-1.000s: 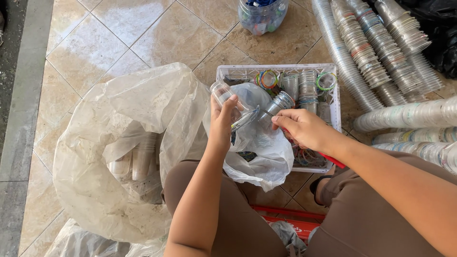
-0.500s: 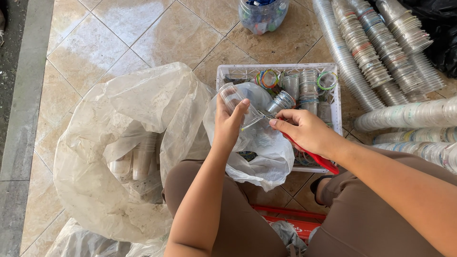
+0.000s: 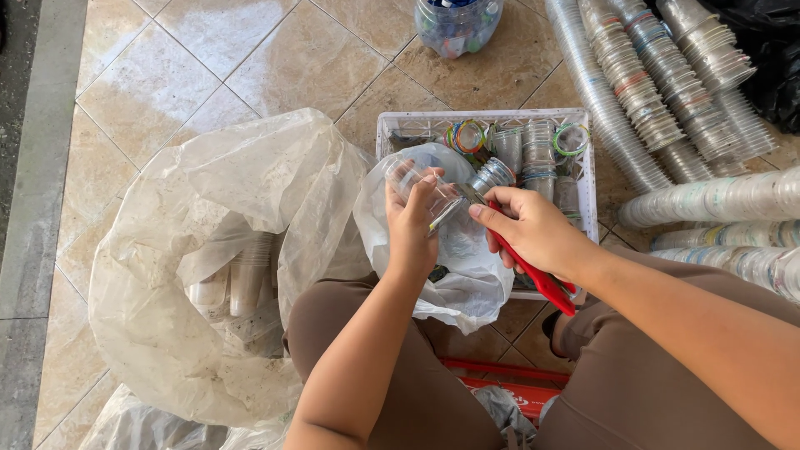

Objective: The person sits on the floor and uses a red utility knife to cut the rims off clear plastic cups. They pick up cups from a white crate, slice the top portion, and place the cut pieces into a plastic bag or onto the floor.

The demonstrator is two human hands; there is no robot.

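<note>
Tiled floor below — left hand (image 3: 412, 229) half-hides clear cup (image 3: 432, 193); red tool (image 3: 533, 271) partly covered.

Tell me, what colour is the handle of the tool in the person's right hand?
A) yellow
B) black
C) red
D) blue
C: the right hand grips a tool with a red handle that slants down toward the knee, while the left hand holds a clear plastic cup against its tip.

L hand (image 3: 412, 229) holds cup (image 3: 429, 193); R hand (image 3: 533, 229) red cutter (image 3: 533, 271).
</note>
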